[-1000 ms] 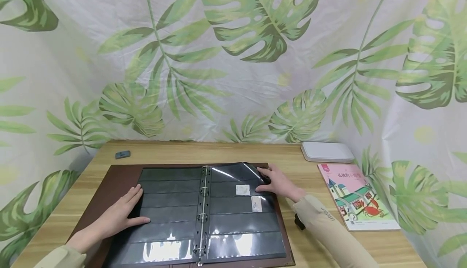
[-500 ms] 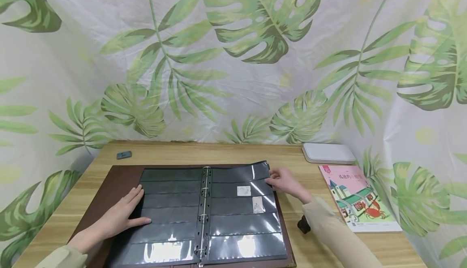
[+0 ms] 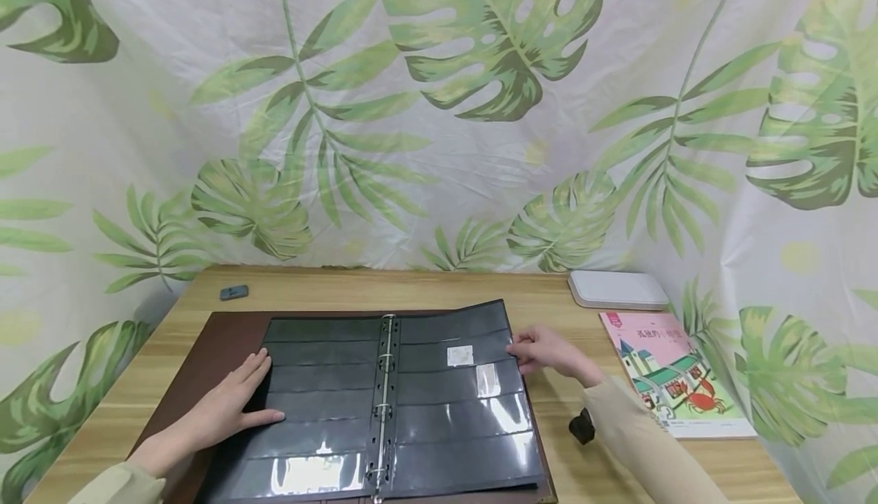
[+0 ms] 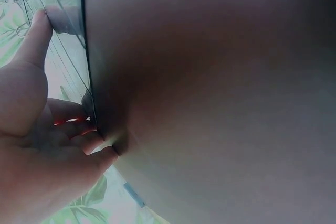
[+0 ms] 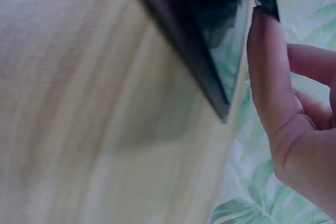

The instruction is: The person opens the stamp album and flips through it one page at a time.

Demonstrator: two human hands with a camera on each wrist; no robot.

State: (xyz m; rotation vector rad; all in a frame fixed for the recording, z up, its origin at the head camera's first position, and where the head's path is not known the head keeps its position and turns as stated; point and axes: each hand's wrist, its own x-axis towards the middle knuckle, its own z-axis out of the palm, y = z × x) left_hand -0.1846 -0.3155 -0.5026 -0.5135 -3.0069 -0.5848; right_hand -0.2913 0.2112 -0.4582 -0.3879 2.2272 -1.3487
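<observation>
A brown ring binder album (image 3: pixel 229 329) lies spread on the table, its metal rings (image 3: pixel 384 397) running down the middle. Black pocket pages cover both sides. My left hand (image 3: pixel 219 409) rests on the outer edge of the left page (image 3: pixel 318 397), fingers extended and thumb apart. With my right hand (image 3: pixel 549 353) I pinch the outer edge of the right page (image 3: pixel 459 420), whose top corner is raised off the album. In the right wrist view, the thumb (image 5: pixel 270 72) presses against the page edge. Two small pale stamp-like pieces, one (image 3: pixel 460 355) left of the other (image 3: pixel 488 380), sit in the right page's pockets.
A pink illustrated book (image 3: pixel 675 370) lies on the right of the table, with a white case (image 3: pixel 617 289) behind it. One small dark object (image 3: pixel 581 428) is near the right sleeve. At the back left is a small grey-blue item (image 3: pixel 234 291). A leaf-patterned curtain hangs behind.
My right hand has moved from the page's top corner down and right along its outer edge. The right page's corner has straightened and lifted. The left hand stays in place.
</observation>
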